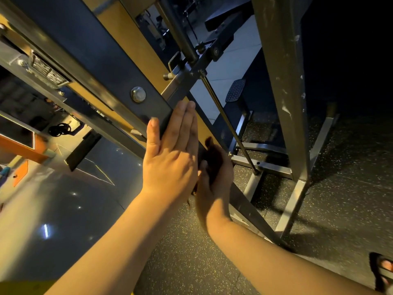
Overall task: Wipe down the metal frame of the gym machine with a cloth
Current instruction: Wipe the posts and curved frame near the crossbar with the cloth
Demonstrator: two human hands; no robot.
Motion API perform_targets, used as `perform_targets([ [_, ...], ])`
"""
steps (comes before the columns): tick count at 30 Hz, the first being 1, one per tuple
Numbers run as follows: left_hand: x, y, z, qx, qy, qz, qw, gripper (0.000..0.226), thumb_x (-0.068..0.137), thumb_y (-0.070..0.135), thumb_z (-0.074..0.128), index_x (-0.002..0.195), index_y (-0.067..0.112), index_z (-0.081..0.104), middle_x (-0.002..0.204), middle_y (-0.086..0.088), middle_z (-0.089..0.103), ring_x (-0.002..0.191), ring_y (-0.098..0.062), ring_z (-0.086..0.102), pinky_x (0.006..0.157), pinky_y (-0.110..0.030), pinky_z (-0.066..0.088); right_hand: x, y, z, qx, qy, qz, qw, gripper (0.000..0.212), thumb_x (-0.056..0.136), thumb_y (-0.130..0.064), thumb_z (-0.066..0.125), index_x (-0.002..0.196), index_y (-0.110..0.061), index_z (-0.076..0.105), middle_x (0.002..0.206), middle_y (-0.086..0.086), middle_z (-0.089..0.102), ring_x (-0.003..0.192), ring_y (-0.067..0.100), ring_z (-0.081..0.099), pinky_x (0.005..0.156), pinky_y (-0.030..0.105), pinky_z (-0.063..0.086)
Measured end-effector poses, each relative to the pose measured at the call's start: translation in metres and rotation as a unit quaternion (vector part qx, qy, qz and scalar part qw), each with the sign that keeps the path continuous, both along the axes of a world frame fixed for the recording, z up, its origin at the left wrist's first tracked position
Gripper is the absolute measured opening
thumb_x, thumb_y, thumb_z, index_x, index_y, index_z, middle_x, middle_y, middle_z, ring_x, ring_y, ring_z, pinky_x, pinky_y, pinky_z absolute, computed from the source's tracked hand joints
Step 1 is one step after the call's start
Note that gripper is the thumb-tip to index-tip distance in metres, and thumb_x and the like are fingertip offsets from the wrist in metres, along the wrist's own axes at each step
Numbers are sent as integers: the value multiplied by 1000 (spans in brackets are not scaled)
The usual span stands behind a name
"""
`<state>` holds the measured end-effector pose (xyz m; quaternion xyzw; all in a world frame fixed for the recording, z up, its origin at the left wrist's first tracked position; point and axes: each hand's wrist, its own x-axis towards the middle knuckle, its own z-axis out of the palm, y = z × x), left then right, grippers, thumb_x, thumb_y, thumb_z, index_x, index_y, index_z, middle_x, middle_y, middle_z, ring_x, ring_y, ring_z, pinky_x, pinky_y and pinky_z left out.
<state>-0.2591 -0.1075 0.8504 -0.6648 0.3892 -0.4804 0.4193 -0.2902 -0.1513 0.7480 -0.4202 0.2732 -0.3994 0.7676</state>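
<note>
A dark metal frame bar (pixel 89 58) of the gym machine runs diagonally from upper left to lower right, with a hex bolt (pixel 138 94) in it. My left hand (pixel 170 154) lies flat on the bar below the bolt, fingers straight and together, thumb on the bar's left side. Just below and to the right, my right hand (pixel 212 177) holds a dark cloth (pixel 212 155) against the same bar. The cloth is mostly in shadow and partly hidden by my left hand.
A second grey upright (pixel 282 81) stands to the right, with a thin rod (pixel 229 124) and cross braces (pixel 265 167) between the two. Speckled rubber floor (pixel 340 188) lies below. A foot in a sandal (pixel 382 271) shows at the lower right. Glossy floor spreads left.
</note>
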Motion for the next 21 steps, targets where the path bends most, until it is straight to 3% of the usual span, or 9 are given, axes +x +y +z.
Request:
perform_targets([
  [4,2,-1,-4,24,-38,16,999,73,101,38,42,164,7,21,172,-8,18,155,-26,0,117,-65,-26,-10,5,-16,-120,-34,14,992,44,101,-25,50,145,-21,47,140,9,53,131,31,52,102,48,49],
  [7,6,1,-4,34,-28,17,999,71,101,36,41,164,9,22,172,-8,21,155,-28,1,118,-64,-25,-24,6,-37,-56,-45,6,997,38,108,-8,43,140,-28,46,131,-12,55,122,4,56,93,19,50],
  [9,5,-1,-3,41,-46,17,998,70,102,36,46,163,9,25,171,-7,24,157,-26,7,118,-65,-24,-20,7,-36,25,-15,-24,999,36,108,-2,39,137,-22,49,124,-11,58,105,-12,60,80,6,48],
  [10,4,-1,-5,37,-47,16,998,70,102,36,47,163,9,26,171,-7,25,158,-25,11,118,-65,-23,-13,7,-33,48,7,-27,998,36,108,-4,39,138,-22,50,127,-5,59,103,-12,61,79,7,50],
  [12,2,-4,-6,25,-27,4,999,69,102,34,43,163,6,26,171,-9,24,158,-25,12,118,-63,-21,-2,11,-20,43,33,-29,998,40,104,-10,46,137,-34,51,141,2,55,120,-1,59,97,24,54],
  [15,1,-2,-6,12,-23,-12,1000,69,103,32,43,163,4,24,172,-10,21,158,-27,9,120,-61,-17,-4,23,-15,-133,25,-33,990,58,93,0,58,145,-23,46,157,5,42,149,21,35,119,52,36],
  [17,3,-1,-6,4,-12,-21,1000,68,103,30,43,162,3,25,171,-11,22,159,-27,14,121,-60,-18,-14,25,-28,-213,-16,-1,977,64,96,0,56,149,-32,37,165,0,29,155,24,22,121,56,31],
  [19,4,-1,-6,-7,12,-27,1000,65,104,28,41,162,3,26,170,-11,25,158,-27,19,122,-59,-20,-23,24,-45,-199,-28,18,979,62,103,-7,48,147,-47,32,167,-7,22,157,19,15,122,55,29],
  [21,5,-2,-6,4,-2,-22,1000,67,104,31,43,163,5,25,171,-10,24,158,-27,14,121,-60,-21,-28,24,-59,-157,3,5,988,60,104,-6,43,145,-48,32,165,-6,24,156,17,16,124,52,27],
])
